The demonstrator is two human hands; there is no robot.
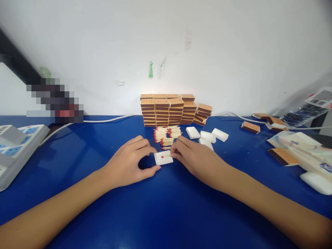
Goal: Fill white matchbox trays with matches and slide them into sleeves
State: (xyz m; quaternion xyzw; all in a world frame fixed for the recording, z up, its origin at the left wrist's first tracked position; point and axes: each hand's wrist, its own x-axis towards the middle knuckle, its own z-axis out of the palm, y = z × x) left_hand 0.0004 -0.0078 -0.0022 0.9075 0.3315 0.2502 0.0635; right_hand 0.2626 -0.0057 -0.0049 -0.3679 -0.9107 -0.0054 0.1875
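My left hand (129, 162) grips a small white matchbox tray (158, 161) by its left end, thumb at the near side and fingers at the far side. Between the fingertips of my right hand (198, 158) are a few red-tipped matches (165, 156), held low over the tray with their heads pointing left. How many matches it pinches is hard to make out. Just behind the tray lie small heaps of loose matches (167, 142). Several other white trays (193, 132) rest on the blue table beyond my right hand.
Stacked matchboxes (162, 114) stand against the wall, with a looser pile (203, 112) beside them. More matchboxes (251, 127) and a plastic packet (306, 152) lie at the right. A power strip (31, 152) sits at the left; a white cable (109, 120) runs along the wall.
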